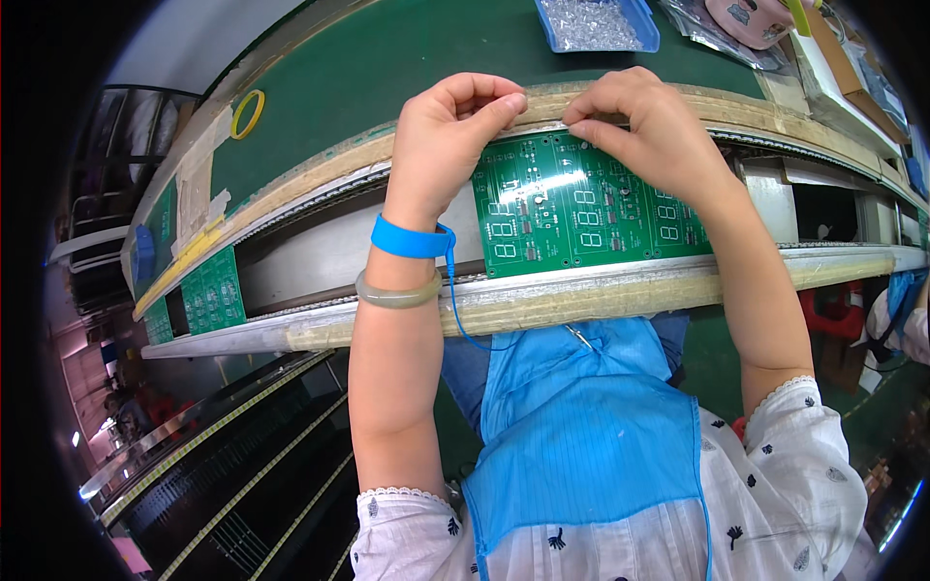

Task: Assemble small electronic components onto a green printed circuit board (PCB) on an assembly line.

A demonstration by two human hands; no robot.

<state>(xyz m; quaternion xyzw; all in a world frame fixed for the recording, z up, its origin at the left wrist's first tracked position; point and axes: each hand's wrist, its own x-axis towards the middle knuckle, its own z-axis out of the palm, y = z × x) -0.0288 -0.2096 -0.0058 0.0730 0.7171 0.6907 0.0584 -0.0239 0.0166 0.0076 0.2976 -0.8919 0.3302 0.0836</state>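
A green circuit board panel point(552, 208) with white printed outlines and small parts lies across the rails of a conveyor track in front of me. Over its far left corner my left hand point(441, 136) is raised, thumb and fingertips pinched together. What it pinches, if anything, is too small to make out. Close to the panel's far edge, my right hand point(649, 131) also has thumb and forefinger drawn together, any small thing between them hidden. A blue wrist strap point(412, 237) with a coiled cord and a pale bangle point(398, 290) circle my left wrist and forearm.
Beyond the track, a blue bin point(599, 27) of small clear parts stands on the green bench. A yellow tape ring point(248, 114) lies at the far left. More green boards point(213, 292) sit on the track to the left. Wood-edged rails point(572, 302) run along both sides.
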